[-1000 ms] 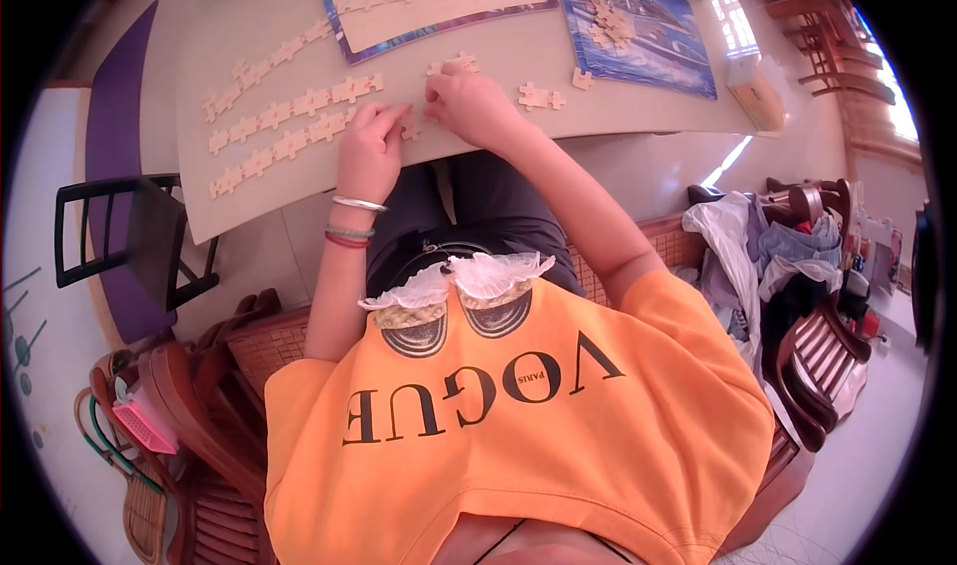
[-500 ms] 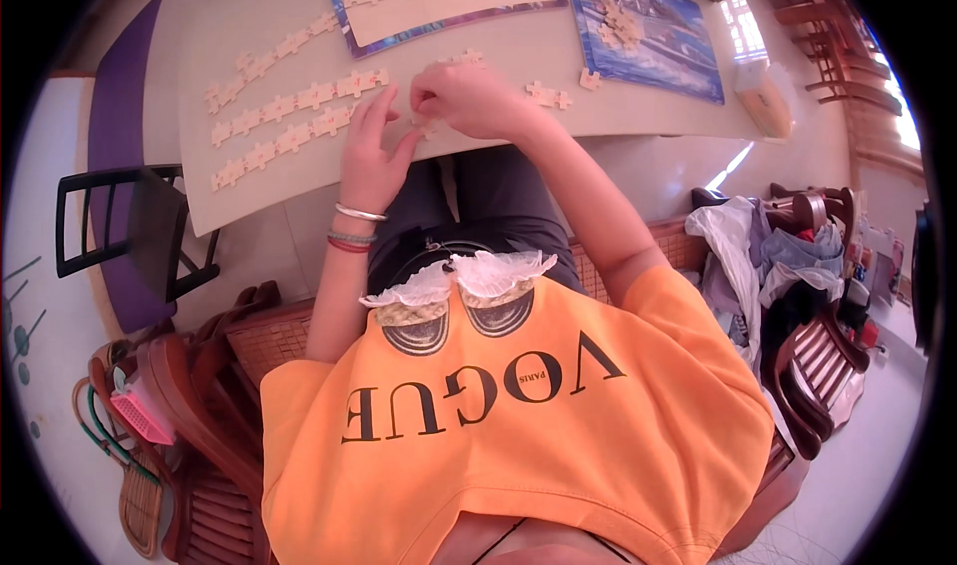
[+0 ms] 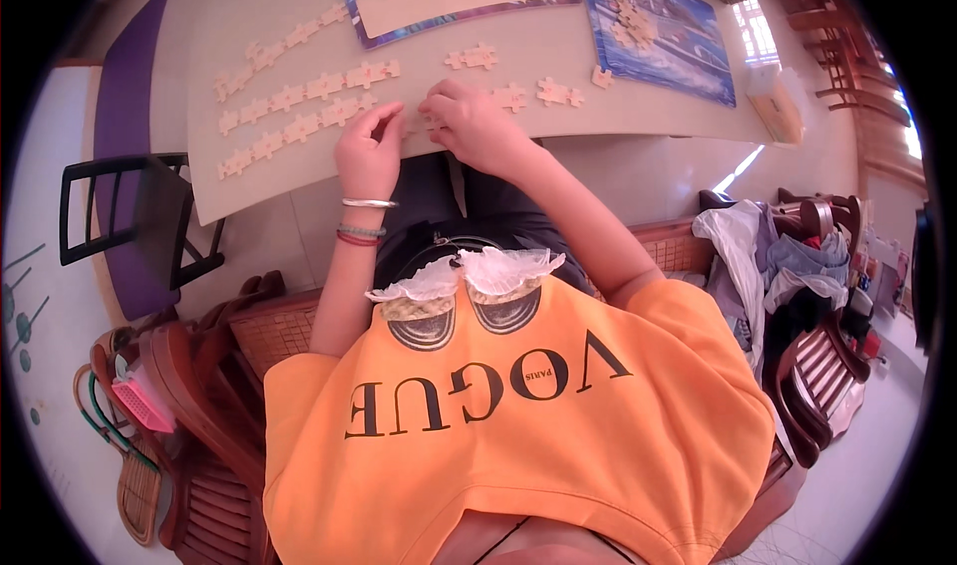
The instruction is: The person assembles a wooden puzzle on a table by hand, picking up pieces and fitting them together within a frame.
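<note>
My left hand [image 3: 369, 156] is over the near edge of the table, its thumb and fingertips pinched together; whether a piece sits between them is hidden. Just right of it, my right hand [image 3: 474, 132] is bent down with its fingers closed on a small jigsaw piece [image 3: 424, 123], mostly covered by the fingertips. To the left lie joined strips of pale wooden jigsaw pieces: a near strip [image 3: 289, 139], a middle strip [image 3: 309, 95] and a far strip [image 3: 284, 49]. Short joined groups lie beyond my right hand [image 3: 471, 57] and to its right [image 3: 560, 93].
At the far side a purple-edged board [image 3: 474, 9] carries more strips. A blue picture sheet [image 3: 688, 57] holds a heap of loose pieces [image 3: 633, 22], with a single piece [image 3: 602, 77] at its corner. A box [image 3: 776, 107] stands at the right edge; a black chair [image 3: 145, 221] is at the left.
My right hand has moved slightly right and down, uncovering the short group beyond it. My left fingers, spread before, are now drawn together. The whole view has shifted a little.
</note>
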Demonstrator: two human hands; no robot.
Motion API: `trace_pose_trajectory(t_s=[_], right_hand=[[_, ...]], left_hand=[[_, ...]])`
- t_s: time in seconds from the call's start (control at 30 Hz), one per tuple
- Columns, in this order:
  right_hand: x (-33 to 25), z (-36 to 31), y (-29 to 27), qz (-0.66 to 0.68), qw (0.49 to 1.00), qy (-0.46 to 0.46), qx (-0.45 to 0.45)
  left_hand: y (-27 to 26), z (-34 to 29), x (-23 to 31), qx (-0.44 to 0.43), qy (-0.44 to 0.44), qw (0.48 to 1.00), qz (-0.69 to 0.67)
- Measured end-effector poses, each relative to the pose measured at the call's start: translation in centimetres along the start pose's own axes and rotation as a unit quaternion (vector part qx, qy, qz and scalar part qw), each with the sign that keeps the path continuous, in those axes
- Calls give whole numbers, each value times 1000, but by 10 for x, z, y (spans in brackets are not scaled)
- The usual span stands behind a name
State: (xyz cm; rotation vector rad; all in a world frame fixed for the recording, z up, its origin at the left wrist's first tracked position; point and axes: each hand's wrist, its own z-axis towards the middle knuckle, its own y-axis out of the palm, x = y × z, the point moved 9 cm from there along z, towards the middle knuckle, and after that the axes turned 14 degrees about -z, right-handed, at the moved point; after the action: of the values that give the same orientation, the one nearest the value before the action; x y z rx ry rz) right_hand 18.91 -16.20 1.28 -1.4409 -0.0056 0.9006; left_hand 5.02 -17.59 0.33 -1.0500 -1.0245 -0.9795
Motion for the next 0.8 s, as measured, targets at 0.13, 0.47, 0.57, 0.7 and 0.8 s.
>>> trace_pose_trajectory(t_s=[0.13,0.47,0.57,0.7,0.8], right_hand=[[2,-4,-2,7,999,38,16],[8,-7,-5,61,996,59,23],[10,-7,-4,69,996,61,20],[8,-7,-5,65,996,64,19],[7,-7,-5,54,996,61,22]], left_hand=[[4,4,-11,-8,-42,999,23],[6,6,-7,-31,-59,997,47],[6,7,-7,-38,-57,997,45],[6,7,-10,-41,-61,996,43],[6,8,-10,-55,-55,996,43]])
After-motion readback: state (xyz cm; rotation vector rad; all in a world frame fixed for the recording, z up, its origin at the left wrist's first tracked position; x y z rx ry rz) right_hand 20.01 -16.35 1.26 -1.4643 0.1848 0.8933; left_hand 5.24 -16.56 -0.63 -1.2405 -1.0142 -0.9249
